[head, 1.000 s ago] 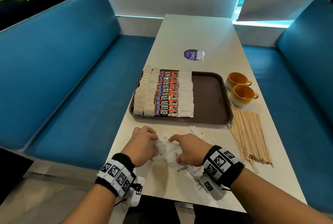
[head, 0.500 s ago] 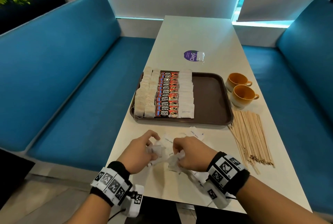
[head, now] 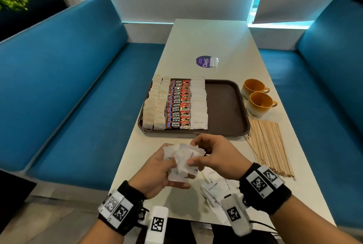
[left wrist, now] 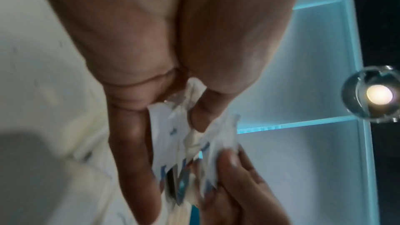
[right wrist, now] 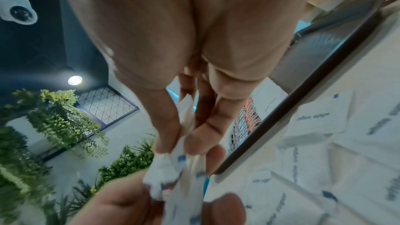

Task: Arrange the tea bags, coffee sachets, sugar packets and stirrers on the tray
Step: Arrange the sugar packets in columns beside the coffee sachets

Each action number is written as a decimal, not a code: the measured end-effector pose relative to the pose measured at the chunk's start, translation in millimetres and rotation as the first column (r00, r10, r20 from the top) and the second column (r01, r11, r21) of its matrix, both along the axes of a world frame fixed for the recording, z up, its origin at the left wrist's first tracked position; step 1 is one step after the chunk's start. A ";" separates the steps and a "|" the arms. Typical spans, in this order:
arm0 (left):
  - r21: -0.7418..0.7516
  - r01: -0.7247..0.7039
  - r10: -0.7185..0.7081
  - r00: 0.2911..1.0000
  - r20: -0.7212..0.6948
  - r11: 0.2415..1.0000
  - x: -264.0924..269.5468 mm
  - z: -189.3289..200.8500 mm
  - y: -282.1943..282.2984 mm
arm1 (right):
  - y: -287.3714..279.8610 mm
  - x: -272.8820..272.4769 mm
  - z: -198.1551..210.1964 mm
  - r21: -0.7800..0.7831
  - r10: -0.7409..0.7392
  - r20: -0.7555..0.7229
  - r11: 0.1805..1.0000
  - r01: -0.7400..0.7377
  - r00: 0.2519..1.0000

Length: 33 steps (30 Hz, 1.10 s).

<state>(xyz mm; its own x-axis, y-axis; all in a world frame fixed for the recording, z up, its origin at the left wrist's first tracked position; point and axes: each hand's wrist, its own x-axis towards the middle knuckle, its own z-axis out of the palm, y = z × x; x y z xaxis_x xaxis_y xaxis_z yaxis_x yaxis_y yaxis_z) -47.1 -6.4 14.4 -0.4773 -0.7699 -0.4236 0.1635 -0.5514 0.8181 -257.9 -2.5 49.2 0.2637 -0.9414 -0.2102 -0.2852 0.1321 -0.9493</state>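
Both hands hold a bunch of white sugar packets (head: 181, 160) above the table's near end. My left hand (head: 167, 167) grips the bunch (left wrist: 190, 145) from below. My right hand (head: 198, 151) pinches the packets (right wrist: 184, 122) from the right. More sugar packets (head: 216, 188) lie loose on the table under my right wrist. The brown tray (head: 225, 106) holds rows of tea bags (head: 154, 106), red coffee sachets (head: 178, 104) and sugar packets (head: 199, 102) on its left half. Wooden stirrers (head: 269, 145) lie in a pile right of the tray.
Two orange cups (head: 257, 98) stand to the right of the tray. A purple sticker (head: 204, 61) and a small clear packet lie farther up the white table (head: 206, 37). Blue benches (head: 59, 86) run along both sides.
Both hands have lifted off the table with a bunch of sugar packets and now hold it together in the air. The view has tilted slightly.
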 end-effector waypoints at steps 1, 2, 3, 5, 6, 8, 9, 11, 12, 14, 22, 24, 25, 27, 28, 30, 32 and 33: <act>0.019 0.030 -0.029 0.998 -0.050 0.999 -4.1 1.4 0.6 | -0.6 1.0 -0.3 -0.008 -0.034 -0.021 0.999 0.034 0.999; 0.042 0.051 -0.047 0.994 -0.103 0.998 -7.4 2.4 1.1 | -1.3 1.1 -1.2 -0.020 -0.075 -0.047 0.997 0.074 0.996; 0.062 0.060 -0.051 0.988 -0.143 0.996 -9.8 2.4 1.2 | -1.8 0.2 -2.5 -0.026 -0.116 -0.071 0.993 0.114 0.991; 0.084 0.063 -0.047 0.982 -0.181 0.994 -12.6 1.3 0.8 | -2.2 -3.1 -4.7 -0.033 -0.157 -0.138 0.988 0.154 0.978; 0.089 0.064 -0.046 0.981 -0.190 0.994 -13.7 0.8 0.8 | -1.3 -4.4 -4.7 -0.042 -0.160 -0.178 0.987 0.155 0.971; 0.098 0.063 -0.043 0.980 -0.194 0.993 -17.6 1.8 1.2 | 1.4 -5.0 -3.8 -0.077 -0.170 -0.227 0.985 0.156 0.959; 0.102 0.059 -0.038 0.981 -0.192 0.993 -19.7 2.5 1.2 | 2.6 -4.8 -3.9 -0.096 -0.176 -0.233 0.983 0.157 0.957; 0.100 0.041 -0.023 0.985 -0.169 0.994 -23.0 4.0 0.8 | 3.9 -4.0 -5.9 -0.122 -0.193 -0.216 0.978 0.170 0.957; 0.099 0.031 -0.016 0.989 -0.150 0.995 -24.3 5.0 0.3 | 4.2 -2.9 -6.6 -0.127 -0.205 -0.197 0.975 0.182 0.959; 0.091 0.021 -0.011 0.993 -0.115 0.996 -26.5 6.1 -0.9 | 4.9 -1.1 -8.8 -0.148 -0.233 -0.161 0.966 0.211 0.959; 0.085 -0.001 0.009 0.995 -0.099 0.996 -36.3 1.5 3.8 | 8.8 -9.1 -12.4 -0.158 -0.189 -0.204 0.975 0.159 0.961; 0.129 -0.042 0.056 0.993 -0.105 0.991 -34.5 -1.2 2.7 | 10.9 -18.3 -10.5 -0.201 -0.222 -0.246 0.964 0.175 0.943; 0.149 -0.063 0.079 0.991 -0.104 0.987 -32.7 -2.3 1.9 | 12.5 -24.1 -9.2 -0.207 -0.240 -0.273 0.960 0.186 0.932; 0.171 -0.106 0.123 0.988 -0.093 0.980 -27.3 -4.3 0.3 | 18.0 -37.5 -9.6 -0.177 -0.229 -0.380 0.969 0.173 0.896; 0.179 -0.124 0.142 0.986 -0.092 0.976 -23.7 -5.5 -0.5 | 21.9 -43.3 -11.0 -0.141 -0.192 -0.451 0.980 0.143 0.871; 0.192 -0.147 0.170 0.979 -0.108 0.970 -16.4 -8.7 -1.6 | 30.8 -51.9 -18.5 -0.050 -0.087 -0.571 0.996 0.071 0.816; 0.190 -0.158 0.182 0.976 -0.117 0.969 -9.9 -12.2 -2.4 | 38.5 -54.6 -28.7 0.036 0.011 -0.641 0.999 0.017 0.768; 0.184 -0.164 0.187 0.976 -0.116 0.969 -7.7 -14.0 -2.7 | 41.0 -54.0 -32.9 0.064 0.057 -0.666 0.998 -0.020 0.744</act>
<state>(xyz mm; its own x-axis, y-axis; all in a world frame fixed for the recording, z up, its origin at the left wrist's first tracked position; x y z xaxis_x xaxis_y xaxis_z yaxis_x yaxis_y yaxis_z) -54.8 -9.1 0.4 -0.4018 -0.7674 -0.4996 0.3697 -0.6351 0.6782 -311.9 38.5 16.3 0.0746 -0.9171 -0.3916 -0.8488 0.1478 -0.5077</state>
